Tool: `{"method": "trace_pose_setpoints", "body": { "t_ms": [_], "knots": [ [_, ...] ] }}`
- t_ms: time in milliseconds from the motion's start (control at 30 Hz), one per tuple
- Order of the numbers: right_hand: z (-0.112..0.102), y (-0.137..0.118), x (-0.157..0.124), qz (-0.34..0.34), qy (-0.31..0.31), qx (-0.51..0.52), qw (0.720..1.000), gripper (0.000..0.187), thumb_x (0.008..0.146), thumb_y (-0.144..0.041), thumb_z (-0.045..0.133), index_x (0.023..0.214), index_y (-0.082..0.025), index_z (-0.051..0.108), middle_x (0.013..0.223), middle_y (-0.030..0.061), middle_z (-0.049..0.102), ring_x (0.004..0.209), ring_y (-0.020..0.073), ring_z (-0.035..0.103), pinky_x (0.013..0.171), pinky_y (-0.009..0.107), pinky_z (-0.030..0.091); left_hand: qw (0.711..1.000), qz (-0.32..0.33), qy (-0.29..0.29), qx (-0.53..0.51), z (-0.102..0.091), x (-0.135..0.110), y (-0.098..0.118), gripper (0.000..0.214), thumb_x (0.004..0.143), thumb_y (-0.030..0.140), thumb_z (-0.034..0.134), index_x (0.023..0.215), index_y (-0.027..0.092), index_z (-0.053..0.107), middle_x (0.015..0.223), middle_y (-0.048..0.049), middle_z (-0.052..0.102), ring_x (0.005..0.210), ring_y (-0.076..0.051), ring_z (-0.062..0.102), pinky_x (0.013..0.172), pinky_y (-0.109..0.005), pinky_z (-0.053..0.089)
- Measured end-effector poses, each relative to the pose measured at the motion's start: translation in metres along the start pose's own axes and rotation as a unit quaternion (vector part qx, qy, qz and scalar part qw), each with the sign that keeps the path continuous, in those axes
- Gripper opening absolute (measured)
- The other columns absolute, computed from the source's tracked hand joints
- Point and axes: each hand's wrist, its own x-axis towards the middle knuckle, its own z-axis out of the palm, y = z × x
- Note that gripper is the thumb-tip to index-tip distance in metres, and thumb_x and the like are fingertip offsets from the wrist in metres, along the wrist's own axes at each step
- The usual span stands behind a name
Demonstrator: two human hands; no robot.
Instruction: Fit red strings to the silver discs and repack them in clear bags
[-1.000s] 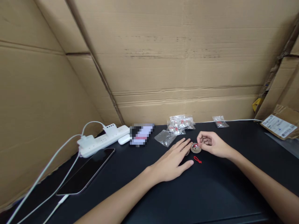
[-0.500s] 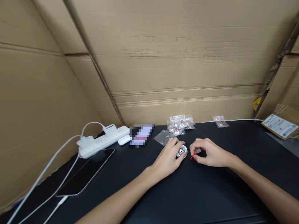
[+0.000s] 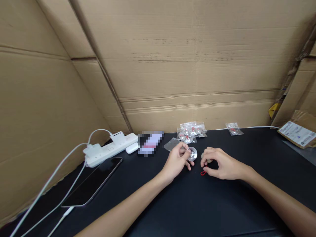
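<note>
While cardboard walls fill the upper part of the view and run out of frame, a black tabletop spreads below, its near side cut off. At left lies a dark-screened tablet, just beside a white power strip that plugs partly cover. The labelled parcel is clipped by the right edge, its print unreadable. The right hand is half curled, thumb and fingertips close together; the left hand is nearly closed, thumb and fingers pinching the rim of a tilted metal disc, its lower fingers partly behind it. Blurred blocks mask a flat object beyond the tablet. Farther back sits a heap of clear bags, its contents hard to count, and one lone bag; the left hand overlaps a flat clear bag. The metal disc is between the two hands, and a second round piece is mostly hidden behind the right fingers. Smallest is a red cord loop at the right thumb; whether it is gripped cannot be told.
</note>
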Motion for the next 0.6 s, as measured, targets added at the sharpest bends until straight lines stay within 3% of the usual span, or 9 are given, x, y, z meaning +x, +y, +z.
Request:
{"method": "trace_pose_setpoints", "body": {
  "t_ms": [200,367,600],
  "knots": [
    [0.001,0.000,-0.001,-0.002,-0.023,-0.010,1.000,0.008,0.079,-0.022,0.068,0.087,-0.022,0.068,0.086,0.0023,0.060,0.084,0.0174,0.055,0.081,0.032,0.044,0.995,-0.041,0.018,-0.086,0.000,-0.001,0.008,0.025,0.080,0.025,0.065,0.086,0.019,0.042,0.070,-0.0004,0.062,0.062,-0.017,0.068,0.060,-0.031,0.055],
    [0.004,0.000,-0.001,-0.008,-0.045,-0.017,0.999,0.008,0.086,-0.018,0.060,0.082,-0.021,0.067,0.088,0.0031,0.059,0.088,0.0176,0.054,0.081,0.031,0.043,0.994,-0.052,0.024,-0.091,0.001,-0.002,0.011,0.021,0.081,0.021,0.064,0.088,0.017,0.045,0.071,-0.0018,0.064,0.063,-0.018,0.068,0.061,-0.031,0.055],
    [0.003,-0.004,0.000,0.014,-0.014,-0.018,1.000,0.009,0.090,-0.018,0.055,0.086,-0.020,0.062,0.089,0.0030,0.058,0.087,0.0172,0.053,0.081,0.031,0.043,0.995,-0.055,0.022,-0.081,0.002,-0.002,0.012,0.017,0.083,0.020,0.062,0.091,0.016,0.048,0.072,-0.0025,0.064,0.062,-0.017,0.068,0.062,-0.031,0.055]
  ]
}}
